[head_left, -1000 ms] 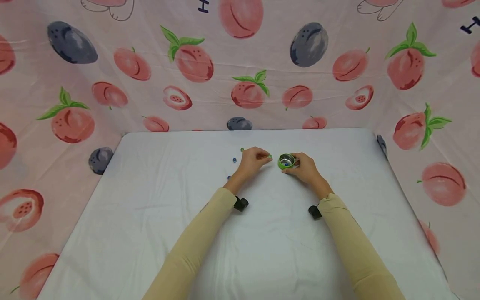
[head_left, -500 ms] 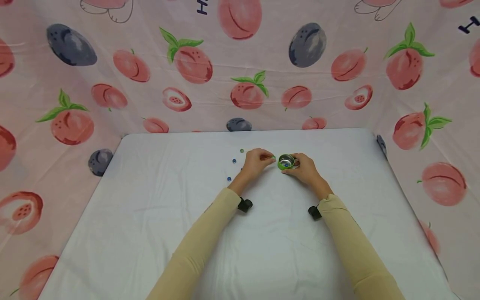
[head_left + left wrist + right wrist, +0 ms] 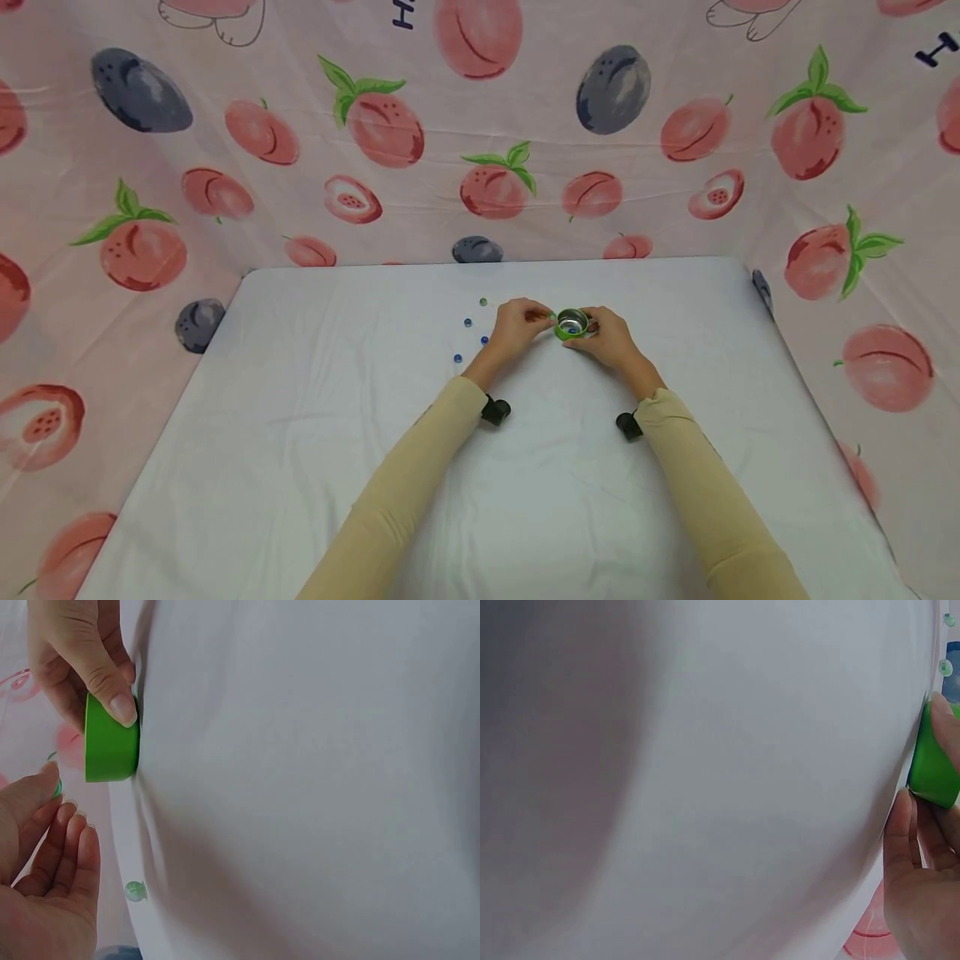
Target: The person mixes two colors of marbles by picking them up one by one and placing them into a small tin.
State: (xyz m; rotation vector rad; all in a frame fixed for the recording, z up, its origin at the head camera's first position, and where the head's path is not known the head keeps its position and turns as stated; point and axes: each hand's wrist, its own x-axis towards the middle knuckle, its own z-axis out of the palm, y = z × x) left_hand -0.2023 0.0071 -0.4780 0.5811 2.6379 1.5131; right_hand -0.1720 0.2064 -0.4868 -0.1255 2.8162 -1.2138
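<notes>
Long tan sleeves adjoin black wrist cameras.

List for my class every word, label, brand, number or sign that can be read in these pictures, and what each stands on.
"H": dark mark, top centre of the pink fruit-printed cloth backdrop; possibly a sideways "I".
"H" or "I": similar slanted mark, upper right of that backdrop; I cannot tell which.
None readable: the round green cup with silvery inside and the small round blue and green beads.
</notes>
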